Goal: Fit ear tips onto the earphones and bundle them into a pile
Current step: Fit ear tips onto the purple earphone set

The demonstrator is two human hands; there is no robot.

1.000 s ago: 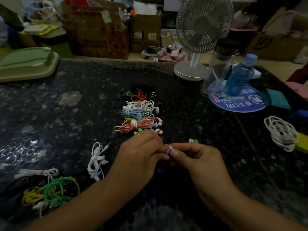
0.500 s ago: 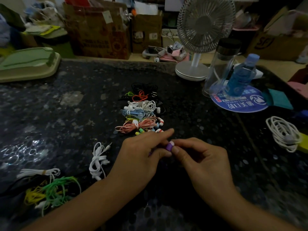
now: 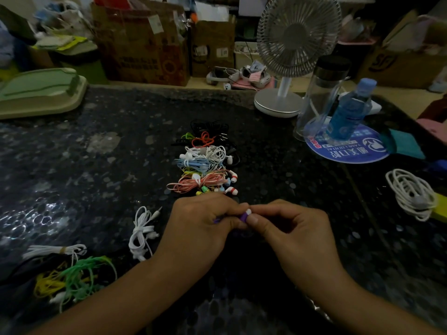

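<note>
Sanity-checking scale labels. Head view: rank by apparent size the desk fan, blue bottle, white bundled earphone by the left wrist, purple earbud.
1. desk fan
2. blue bottle
3. white bundled earphone, unsure against the bottle, since it lies nearer the camera
4. purple earbud, mostly hidden by fingers
</note>
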